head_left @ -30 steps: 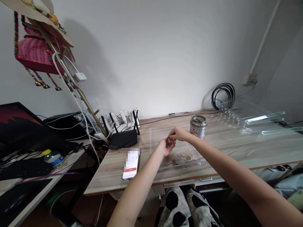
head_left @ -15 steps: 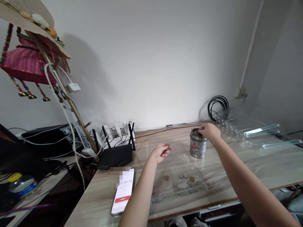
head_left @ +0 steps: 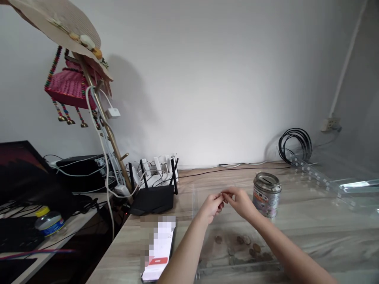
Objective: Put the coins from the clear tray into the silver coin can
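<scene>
My left hand (head_left: 213,206) is curled closed over the clear plastic tray (head_left: 194,201), its fingers around what look like coins, mostly hidden. The fingertips of my right hand (head_left: 238,200) are pinched together against the left fingertips; whatever is between them is too small to make out. Just right of the right hand stands a metal coin tin (head_left: 268,197), upright, with a slot in its lid and a printed label. Several coins (head_left: 244,240) lie loose in the near part of the tray, below my wrists, partly blurred.
A phone (head_left: 160,248) with a lit screen lies left of my left forearm. Behind it sits a black router (head_left: 154,199) with antennas. Coiled black cable (head_left: 295,145) and a clear acrylic piece (head_left: 322,179) are at the right. A bottle (head_left: 49,221) stands far left.
My right hand has left the tin's lid and come left to meet my left hand. The view has shifted, so the things on the table appear farther right and lower.
</scene>
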`<move>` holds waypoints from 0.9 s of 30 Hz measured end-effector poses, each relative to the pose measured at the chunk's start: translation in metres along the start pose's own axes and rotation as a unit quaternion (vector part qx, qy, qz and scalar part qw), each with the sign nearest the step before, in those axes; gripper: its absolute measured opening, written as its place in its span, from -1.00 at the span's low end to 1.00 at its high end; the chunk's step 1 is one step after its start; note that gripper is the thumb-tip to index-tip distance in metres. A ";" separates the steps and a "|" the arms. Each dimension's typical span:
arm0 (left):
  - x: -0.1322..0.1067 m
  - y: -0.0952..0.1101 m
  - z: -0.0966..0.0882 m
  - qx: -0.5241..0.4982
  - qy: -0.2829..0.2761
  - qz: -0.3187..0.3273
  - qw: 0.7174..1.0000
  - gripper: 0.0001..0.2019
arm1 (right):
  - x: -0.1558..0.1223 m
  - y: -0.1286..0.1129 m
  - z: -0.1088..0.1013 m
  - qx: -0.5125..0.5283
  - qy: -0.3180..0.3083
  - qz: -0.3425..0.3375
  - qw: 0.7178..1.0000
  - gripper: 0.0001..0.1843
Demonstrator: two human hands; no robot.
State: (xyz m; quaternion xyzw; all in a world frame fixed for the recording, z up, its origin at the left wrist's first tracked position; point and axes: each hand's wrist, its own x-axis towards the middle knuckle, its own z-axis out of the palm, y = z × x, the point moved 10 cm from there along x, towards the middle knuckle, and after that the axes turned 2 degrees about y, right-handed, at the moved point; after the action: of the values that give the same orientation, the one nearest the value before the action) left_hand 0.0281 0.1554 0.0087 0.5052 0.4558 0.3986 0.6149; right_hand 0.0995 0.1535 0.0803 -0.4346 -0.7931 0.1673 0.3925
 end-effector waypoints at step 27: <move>0.004 -0.010 -0.008 -0.001 0.027 -0.035 0.999 -0.63 | -0.005 -0.001 -0.010 -0.026 -0.012 0.000 1.000 -0.74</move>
State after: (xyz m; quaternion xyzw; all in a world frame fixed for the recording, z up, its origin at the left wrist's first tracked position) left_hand 0.0215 0.1594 -0.0027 0.4777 0.4892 0.3906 0.6164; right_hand 0.1083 0.1484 0.0846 -0.4422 -0.8018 0.1517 0.3722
